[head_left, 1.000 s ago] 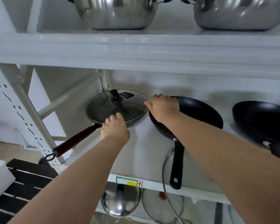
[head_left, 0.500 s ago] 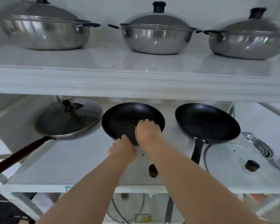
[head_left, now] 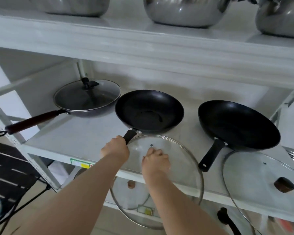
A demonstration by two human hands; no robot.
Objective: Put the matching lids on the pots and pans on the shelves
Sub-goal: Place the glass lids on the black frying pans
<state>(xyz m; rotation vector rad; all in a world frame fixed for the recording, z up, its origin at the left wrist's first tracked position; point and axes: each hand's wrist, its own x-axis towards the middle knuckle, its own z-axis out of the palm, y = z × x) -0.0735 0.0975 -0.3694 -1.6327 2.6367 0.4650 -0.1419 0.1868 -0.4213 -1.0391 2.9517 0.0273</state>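
Note:
Three black pans stand on the middle shelf [head_left: 78, 139]. The left pan [head_left: 92, 111], with a reddish handle, wears a glass lid [head_left: 87, 94]. The middle pan [head_left: 149, 111] is uncovered; my left hand [head_left: 115, 148] grips its black handle. My right hand [head_left: 155, 159] holds a large glass lid [head_left: 182, 167] by its knob, in front of and below the middle pan, over the shelf's front edge. The right pan [head_left: 236, 124] is uncovered. Another glass lid [head_left: 261, 180] with a dark knob lies at the right.
Three steel pots [head_left: 183, 12] sit on the top shelf [head_left: 143, 43], only their lower halves in view. Below the middle shelf more lids [head_left: 131, 194] rest on a lower level. A white upright post [head_left: 8, 131] stands at the left.
Both hands have drawn back from the middle pan's rim. My left hand now holds its handle and my right hand has lifted a glass lid by the knob.

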